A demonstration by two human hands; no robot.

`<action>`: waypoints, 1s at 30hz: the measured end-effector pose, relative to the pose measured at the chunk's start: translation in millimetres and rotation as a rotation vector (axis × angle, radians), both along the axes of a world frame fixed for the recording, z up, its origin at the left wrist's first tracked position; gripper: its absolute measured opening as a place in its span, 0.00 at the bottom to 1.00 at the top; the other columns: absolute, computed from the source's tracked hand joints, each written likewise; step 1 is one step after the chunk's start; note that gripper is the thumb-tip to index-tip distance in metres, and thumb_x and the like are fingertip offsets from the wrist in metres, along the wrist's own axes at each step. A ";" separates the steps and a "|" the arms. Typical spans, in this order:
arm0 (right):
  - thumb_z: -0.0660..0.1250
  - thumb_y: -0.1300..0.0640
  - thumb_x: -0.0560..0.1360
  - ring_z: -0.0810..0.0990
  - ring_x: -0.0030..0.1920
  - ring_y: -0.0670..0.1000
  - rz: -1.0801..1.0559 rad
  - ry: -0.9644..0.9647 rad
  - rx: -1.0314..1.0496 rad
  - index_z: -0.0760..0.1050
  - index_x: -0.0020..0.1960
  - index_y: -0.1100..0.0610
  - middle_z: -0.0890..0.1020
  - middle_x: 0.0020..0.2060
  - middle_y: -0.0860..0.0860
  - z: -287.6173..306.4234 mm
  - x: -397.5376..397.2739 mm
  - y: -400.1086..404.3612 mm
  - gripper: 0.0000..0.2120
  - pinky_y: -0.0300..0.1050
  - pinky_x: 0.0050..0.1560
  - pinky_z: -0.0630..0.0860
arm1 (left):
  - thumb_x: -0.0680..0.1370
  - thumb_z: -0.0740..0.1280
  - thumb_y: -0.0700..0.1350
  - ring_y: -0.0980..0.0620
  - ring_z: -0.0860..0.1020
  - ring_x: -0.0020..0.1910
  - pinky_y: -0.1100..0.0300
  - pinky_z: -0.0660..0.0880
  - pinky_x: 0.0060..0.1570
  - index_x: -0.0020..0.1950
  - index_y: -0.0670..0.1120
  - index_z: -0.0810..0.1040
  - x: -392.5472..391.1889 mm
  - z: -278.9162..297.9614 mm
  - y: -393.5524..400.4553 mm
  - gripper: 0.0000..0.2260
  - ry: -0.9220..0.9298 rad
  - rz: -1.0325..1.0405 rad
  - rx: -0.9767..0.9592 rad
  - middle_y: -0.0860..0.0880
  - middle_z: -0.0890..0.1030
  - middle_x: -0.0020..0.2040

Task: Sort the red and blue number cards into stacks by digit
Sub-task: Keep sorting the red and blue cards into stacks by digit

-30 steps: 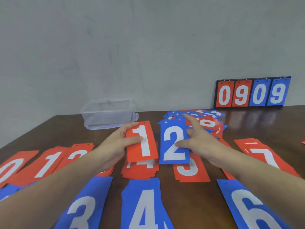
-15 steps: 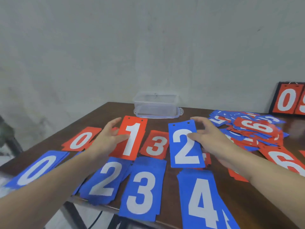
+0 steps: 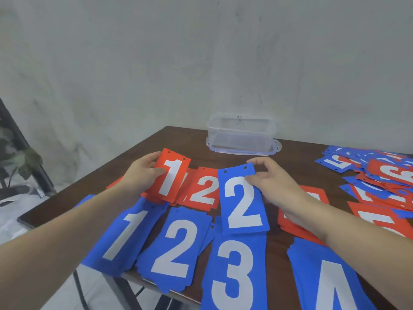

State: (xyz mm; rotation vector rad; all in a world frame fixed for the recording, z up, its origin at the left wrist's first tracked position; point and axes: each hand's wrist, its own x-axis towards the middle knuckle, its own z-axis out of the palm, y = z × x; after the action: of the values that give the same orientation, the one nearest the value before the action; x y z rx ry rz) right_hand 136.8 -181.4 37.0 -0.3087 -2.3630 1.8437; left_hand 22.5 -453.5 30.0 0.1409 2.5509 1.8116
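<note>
At frame centre, the left hand (image 3: 143,175) pinches a red 1 card (image 3: 171,176), the right hand (image 3: 274,186) a blue 2 card (image 3: 242,200). Best drop each squarely on its matching stack: the blue 2 stack (image 3: 176,249) lies lower left of it.

Clear plastic box (image 3: 241,136) — dark table (image 3: 178,139)

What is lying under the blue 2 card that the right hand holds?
Under the blue 2 card show the edge of a red 2 stack and the top of a blue 3 stack. The rest underneath is covered.
</note>
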 end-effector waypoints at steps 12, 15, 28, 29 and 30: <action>0.67 0.68 0.77 0.81 0.33 0.53 0.047 -0.016 -0.083 0.69 0.52 0.56 0.83 0.41 0.56 -10.8 -21.4 -8.0 0.11 0.49 0.34 0.77 | 0.79 0.69 0.51 0.44 0.60 0.75 0.45 0.57 0.72 0.67 0.60 0.76 -20.8 -25.8 1.5 0.16 0.222 0.096 -0.709 0.52 0.71 0.72; 0.67 0.68 0.77 0.82 0.34 0.53 0.067 -0.039 -0.088 0.70 0.60 0.54 0.83 0.47 0.57 -7.0 -16.7 -10.6 0.16 0.47 0.34 0.78 | 0.79 0.68 0.50 0.46 0.60 0.74 0.46 0.56 0.71 0.61 0.59 0.79 -8.3 -22.0 1.4 0.11 0.283 0.077 -0.662 0.53 0.72 0.70; 0.69 0.62 0.78 0.87 0.42 0.51 0.236 -0.025 0.126 0.79 0.53 0.48 0.85 0.48 0.55 -2.1 24.5 -79.0 0.10 0.51 0.43 0.85 | 0.77 0.71 0.46 0.47 0.70 0.68 0.40 0.62 0.68 0.49 0.65 0.76 66.8 -25.9 -34.2 0.12 0.491 -0.073 -0.506 0.60 0.73 0.59; 0.69 0.62 0.78 0.86 0.43 0.51 0.239 -0.015 0.156 0.79 0.52 0.48 0.85 0.49 0.54 -3.3 24.1 -85.8 0.09 0.49 0.42 0.85 | 0.77 0.71 0.46 0.47 0.69 0.68 0.41 0.62 0.69 0.49 0.64 0.76 71.6 -25.3 -37.5 0.12 0.480 -0.064 -0.510 0.60 0.72 0.59; 0.69 0.61 0.77 0.85 0.44 0.50 0.237 0.000 0.209 0.79 0.53 0.48 0.84 0.49 0.52 -5.0 23.2 -91.8 0.09 0.47 0.41 0.84 | 0.77 0.71 0.45 0.48 0.68 0.69 0.42 0.62 0.69 0.50 0.64 0.76 75.9 -25.1 -41.2 0.12 0.470 -0.058 -0.520 0.61 0.71 0.60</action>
State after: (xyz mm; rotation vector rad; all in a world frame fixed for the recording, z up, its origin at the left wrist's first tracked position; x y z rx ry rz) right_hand 159.9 -273.1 32.1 -0.0061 -2.6620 1.6598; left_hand 98.4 -494.7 4.9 0.6892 3.1865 1.1369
